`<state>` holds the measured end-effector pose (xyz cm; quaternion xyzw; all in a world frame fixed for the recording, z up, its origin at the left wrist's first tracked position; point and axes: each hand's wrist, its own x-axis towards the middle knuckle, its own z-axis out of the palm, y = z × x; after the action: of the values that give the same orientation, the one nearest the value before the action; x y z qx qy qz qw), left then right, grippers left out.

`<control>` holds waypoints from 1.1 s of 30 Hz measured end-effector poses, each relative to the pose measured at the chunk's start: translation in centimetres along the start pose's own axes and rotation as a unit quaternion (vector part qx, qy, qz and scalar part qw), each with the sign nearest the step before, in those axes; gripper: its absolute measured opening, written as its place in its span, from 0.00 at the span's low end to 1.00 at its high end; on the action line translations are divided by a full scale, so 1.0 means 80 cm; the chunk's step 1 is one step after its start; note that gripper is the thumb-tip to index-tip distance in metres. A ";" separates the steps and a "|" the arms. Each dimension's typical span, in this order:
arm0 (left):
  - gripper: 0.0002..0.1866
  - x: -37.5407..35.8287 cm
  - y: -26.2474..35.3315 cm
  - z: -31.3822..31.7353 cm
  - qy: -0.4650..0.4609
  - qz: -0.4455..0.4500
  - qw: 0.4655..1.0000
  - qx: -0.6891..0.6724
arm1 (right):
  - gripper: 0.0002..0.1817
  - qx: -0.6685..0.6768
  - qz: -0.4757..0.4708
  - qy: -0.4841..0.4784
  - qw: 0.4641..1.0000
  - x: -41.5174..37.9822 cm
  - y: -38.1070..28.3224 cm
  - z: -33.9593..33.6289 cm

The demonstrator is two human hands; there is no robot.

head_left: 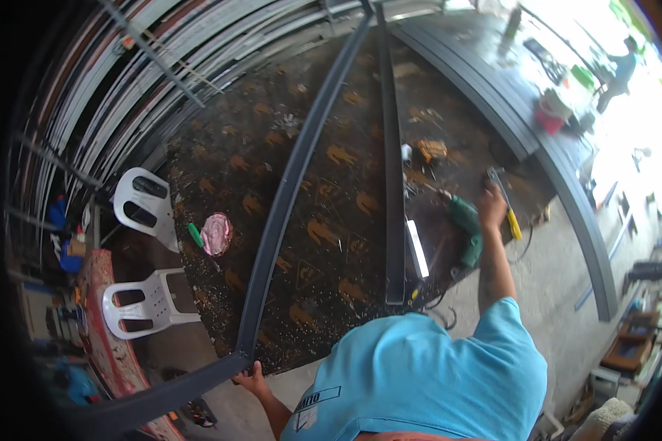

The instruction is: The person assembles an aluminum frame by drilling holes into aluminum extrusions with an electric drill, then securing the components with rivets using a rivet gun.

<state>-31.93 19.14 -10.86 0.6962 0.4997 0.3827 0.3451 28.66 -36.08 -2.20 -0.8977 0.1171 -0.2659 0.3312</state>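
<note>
Blue shirt [434,367] nearest; beside it, the frame [285,198] crosses the table [331,275], overhanging its near-left corner. Probably stiff, heavy metal, best gripped by its joint, where the left hand's [254,380] slightly spread fingers touch. The right hand [492,207] curls round a yellow-handled tool [514,225] beside the drill [465,214].

A pink bundle [217,234] lies on the table [324,275], a narrow green object [195,235] just beside it. Two white plastic chairs [165,300] stand near that edge. Long lengths of material [110,95] fill the upper left; a distant person [625,66] is near a green container [583,77].
</note>
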 end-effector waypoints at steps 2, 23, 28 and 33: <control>0.54 -0.007 0.016 -0.001 -0.018 0.040 0.999 0.017 | 0.09 -0.159 -0.056 -0.091 0.981 0.027 0.126 0.002; 0.44 -0.077 0.097 0.046 0.236 -0.130 0.963 -0.008 | 0.18 -0.285 -0.051 -0.262 0.921 0.031 0.146 -0.013; 0.33 -0.116 0.166 0.071 0.196 -0.004 0.979 0.062 | 0.27 -0.338 -0.008 -0.302 0.892 0.042 0.137 -0.024; 0.31 -0.119 0.181 0.063 0.122 0.051 0.989 0.058 | 0.22 -0.382 0.012 -0.205 0.901 0.050 0.115 -0.037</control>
<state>-23.22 5.71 -2.55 0.6877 0.5231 0.4527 0.2203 30.03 -46.17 -4.77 -0.9885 0.1500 -0.0072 -0.0172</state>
